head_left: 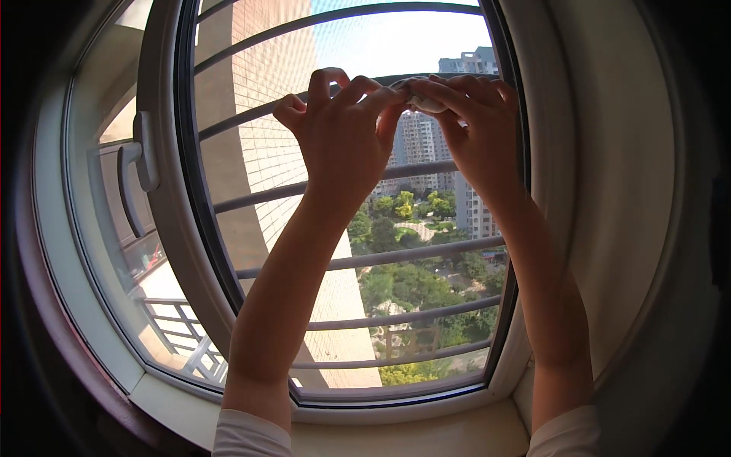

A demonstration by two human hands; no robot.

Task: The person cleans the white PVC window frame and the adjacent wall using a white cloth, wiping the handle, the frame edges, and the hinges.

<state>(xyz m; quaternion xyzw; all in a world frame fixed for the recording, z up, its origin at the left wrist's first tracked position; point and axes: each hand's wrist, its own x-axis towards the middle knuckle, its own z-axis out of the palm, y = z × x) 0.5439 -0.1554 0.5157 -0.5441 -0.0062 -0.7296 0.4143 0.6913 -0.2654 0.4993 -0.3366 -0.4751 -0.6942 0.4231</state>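
Observation:
A small, crumpled white cloth (428, 99) is bunched between my two raised hands, in front of the upper part of the window. My left hand (343, 122) pinches its left end between thumb and index finger, while the other fingers are bent and spread. From the right, my right hand (478, 114) grips the cloth with thumb and fingertips, its remaining fingers curled near the frame's right side. Part of the cloth is hidden behind the fingers. Both forearms reach up in front of the window.
Horizontal metal bars (415, 255) cross the window opening. A handle (147, 152) sits on the left side of the window frame (171, 183). Below runs a pale sill (411, 438). Outside are a tiled wall (263, 152), trees and tall buildings.

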